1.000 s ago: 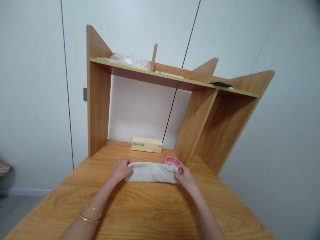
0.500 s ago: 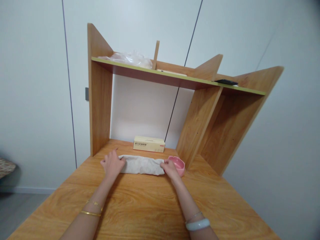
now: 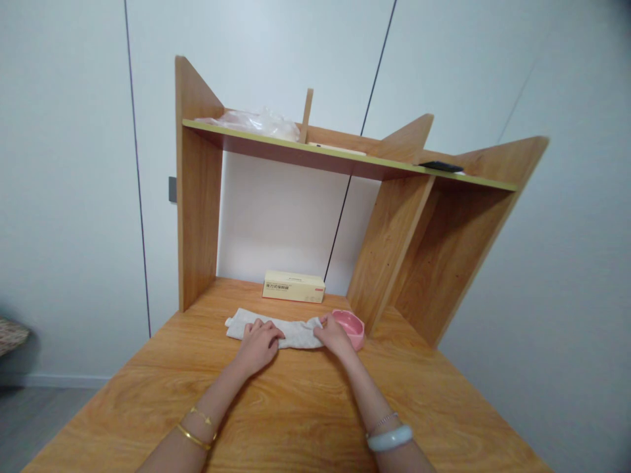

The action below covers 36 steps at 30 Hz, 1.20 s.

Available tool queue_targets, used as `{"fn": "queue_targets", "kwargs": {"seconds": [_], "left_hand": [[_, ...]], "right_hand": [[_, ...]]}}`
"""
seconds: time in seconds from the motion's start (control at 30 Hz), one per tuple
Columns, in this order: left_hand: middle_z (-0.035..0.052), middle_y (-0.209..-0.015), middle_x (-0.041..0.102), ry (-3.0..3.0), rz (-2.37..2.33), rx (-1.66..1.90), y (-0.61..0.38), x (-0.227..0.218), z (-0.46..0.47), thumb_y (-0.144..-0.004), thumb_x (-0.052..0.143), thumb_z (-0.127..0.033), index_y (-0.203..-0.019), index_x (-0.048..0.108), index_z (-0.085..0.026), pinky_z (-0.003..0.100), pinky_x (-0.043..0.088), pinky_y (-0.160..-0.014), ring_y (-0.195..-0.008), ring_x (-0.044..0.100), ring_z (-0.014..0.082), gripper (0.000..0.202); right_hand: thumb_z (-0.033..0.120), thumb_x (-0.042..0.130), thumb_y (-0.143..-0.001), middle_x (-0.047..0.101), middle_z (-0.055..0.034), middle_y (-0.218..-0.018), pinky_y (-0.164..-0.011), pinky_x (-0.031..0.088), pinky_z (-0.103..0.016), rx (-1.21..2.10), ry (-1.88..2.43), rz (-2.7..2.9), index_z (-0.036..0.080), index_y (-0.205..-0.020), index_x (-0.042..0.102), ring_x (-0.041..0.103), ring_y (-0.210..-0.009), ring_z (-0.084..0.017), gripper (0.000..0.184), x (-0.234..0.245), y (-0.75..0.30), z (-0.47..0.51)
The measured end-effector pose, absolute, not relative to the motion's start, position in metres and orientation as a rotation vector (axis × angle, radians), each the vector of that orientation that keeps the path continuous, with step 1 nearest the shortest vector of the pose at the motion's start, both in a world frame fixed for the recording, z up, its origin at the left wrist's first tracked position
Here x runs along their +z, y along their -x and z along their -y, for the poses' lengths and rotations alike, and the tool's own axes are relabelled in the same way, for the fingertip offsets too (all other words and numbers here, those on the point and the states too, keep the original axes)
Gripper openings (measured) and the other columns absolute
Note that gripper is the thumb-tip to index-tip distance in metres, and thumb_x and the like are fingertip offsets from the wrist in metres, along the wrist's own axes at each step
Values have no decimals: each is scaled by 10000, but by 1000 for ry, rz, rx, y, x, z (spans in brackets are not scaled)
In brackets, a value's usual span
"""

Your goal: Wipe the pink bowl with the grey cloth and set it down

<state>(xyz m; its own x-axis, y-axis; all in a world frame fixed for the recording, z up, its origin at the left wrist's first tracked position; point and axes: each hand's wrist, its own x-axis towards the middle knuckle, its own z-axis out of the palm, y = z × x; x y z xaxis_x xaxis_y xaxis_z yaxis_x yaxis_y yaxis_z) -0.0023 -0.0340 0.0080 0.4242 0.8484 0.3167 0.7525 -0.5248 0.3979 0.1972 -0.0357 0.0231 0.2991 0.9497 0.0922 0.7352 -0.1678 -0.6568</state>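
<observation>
A folded grey-white cloth [image 3: 296, 334] lies in a long strip on the wooden desk [image 3: 296, 420]. My left hand [image 3: 259, 341] rests flat on the middle of the cloth, fingers stretched out and pressing down. My right hand [image 3: 332, 334] is at the cloth's right end, fingers curled on its edge. A pink bowl [image 3: 349, 326] stands just right of that hand, touching or nearly touching the cloth.
A cream cardboard box [image 3: 294, 287] lies behind the cloth against the white back wall. A wooden shelf unit [image 3: 197, 197] rises over the desk; crumpled clear plastic [image 3: 256, 121] and a dark flat object [image 3: 441, 167] lie on its top board.
My left hand has moved from the cloth's left end onto its middle. The cloth now lies farther back on the desk and looks narrower. My right hand stays at the right end.
</observation>
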Motion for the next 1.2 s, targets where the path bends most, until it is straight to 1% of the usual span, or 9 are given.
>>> {"fn": "queue_targets", "kwargs": {"seconds": [0.17,0.33,0.5,0.63,0.73,0.87,0.97,1.07,1.2], "left_hand": [[31,-955,616,-2061,-1681,1179,16,15,21,-733,422,-159,-899,599,-234,353,322,-841,-936,499,211,254],[35,-944,594,-1353,-1744,1757,42,14,2,-743,390,-234,-935,543,-216,325,386,-823,-879,534,184,246],[72,-1013,561,-1112,-1795,1878,62,10,-10,-776,291,-267,-994,477,-180,288,411,-809,-940,532,170,300],[62,-1024,561,-1059,-1825,1873,71,10,-12,-779,270,-265,-992,455,-196,277,415,-803,-947,538,157,290],[39,-930,597,-1099,-1853,1802,72,12,-10,-761,291,-239,-869,499,-210,310,404,-801,-899,560,167,237],[15,-759,631,-1243,-1868,1664,68,16,-3,-728,355,-213,-670,541,-215,388,341,-830,-841,569,204,195],[34,-742,654,-1517,-2001,1395,63,20,4,-728,379,-214,-659,590,-221,421,300,-819,-873,553,244,223],[78,-749,669,-1764,-2144,1028,58,22,8,-739,385,-234,-682,632,-216,419,297,-763,-872,547,281,254],[104,-824,673,-1790,-2168,1015,55,25,10,-753,398,-272,-745,643,-205,412,290,-751,-892,537,289,254]], "right_hand": [[234,521,-639,601,-29,-789,-591,369,-239,480,1900,1546,193,-892,444,566,-715,-165,268,53,-170,18],[281,541,-654,606,-67,-883,-627,387,-270,476,1833,1591,195,-949,411,569,-812,-202,334,75,-106,-5],[266,532,-688,615,-74,-881,-631,393,-289,533,1789,1664,184,-988,393,577,-812,-212,340,64,-46,-11],[363,570,-686,629,-43,-821,-646,406,-282,609,1750,1754,193,-951,428,585,-795,-199,345,49,-27,-10],[415,511,-733,628,-60,-878,-727,399,-316,586,1753,1776,198,-945,449,578,-867,-215,310,50,-35,-11],[266,435,-774,616,-91,-955,-795,363,-366,520,1835,1739,202,-923,476,552,-947,-238,168,56,-73,-14],[196,515,-692,626,-110,-902,-736,382,-351,558,1911,1703,176,-856,502,564,-902,-254,166,49,-100,-15],[182,579,-624,632,-68,-735,-600,399,-272,695,1923,1675,159,-775,517,593,-729,-207,164,33,-109,-12],[174,582,-611,601,-6,-682,-495,362,-197,795,1881,1587,153,-847,497,560,-610,-127,251,15,-102,-6]]}}
